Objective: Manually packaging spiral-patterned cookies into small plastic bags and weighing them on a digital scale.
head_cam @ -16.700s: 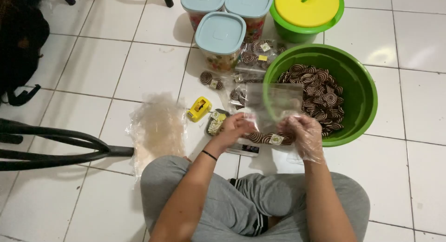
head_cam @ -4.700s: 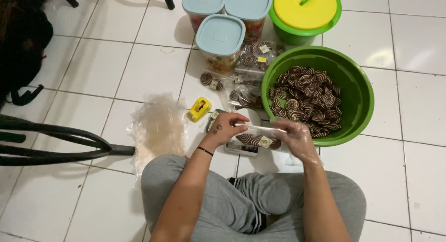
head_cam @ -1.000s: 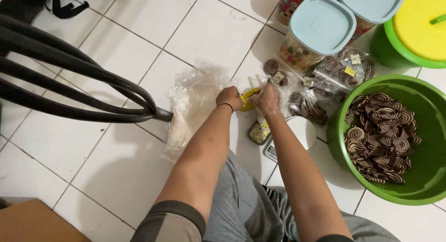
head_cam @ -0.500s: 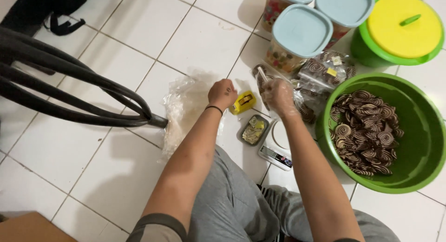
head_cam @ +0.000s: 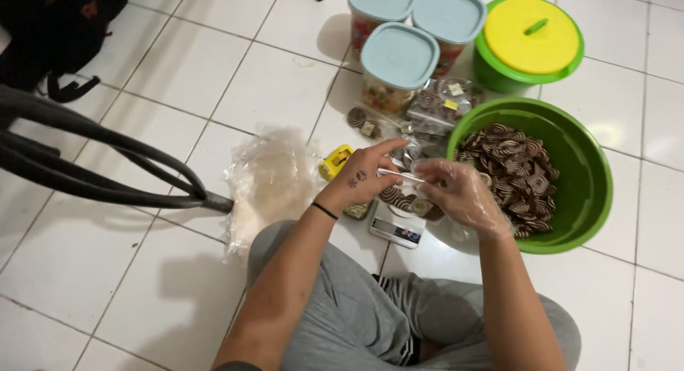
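From my remote seat, the biggest risk I see is the green basin (head_cam: pixel 570 221) full of brown-and-white swirl cookies (head_cam: pixel 509 164): it sits just beside the right hand (head_cam: pixel 459 193), and a careless elbow could tip it or crush the pieces. Next, the small clear bag of cookies (head_cam: pixel 406 198) is pinched at its top between both hands, the left hand (head_cam: pixel 363 179) gripping with thumb and fingers, the gloved right one closed on the same edge; it hangs just above the small kitchen scale (head_cam: pixel 396 227), and I think a loose grip would let it fall and break the cookies or push the scale. The pile of empty plastic bags (head_cam: pixel 267 182) could slide on the smooth tiles. The yellow tape dispenser (head_cam: pixel 333 161) lies near the left wrist and may be knocked. The surface is a white tiled floor (head_cam: pixel 142 271), with three blue-lidded jars (head_cam: pixel 399 58), a yellow-lidded green pot (head_cam: pixel 531 40) and dark chair legs (head_cam: pixel 100 161) around.
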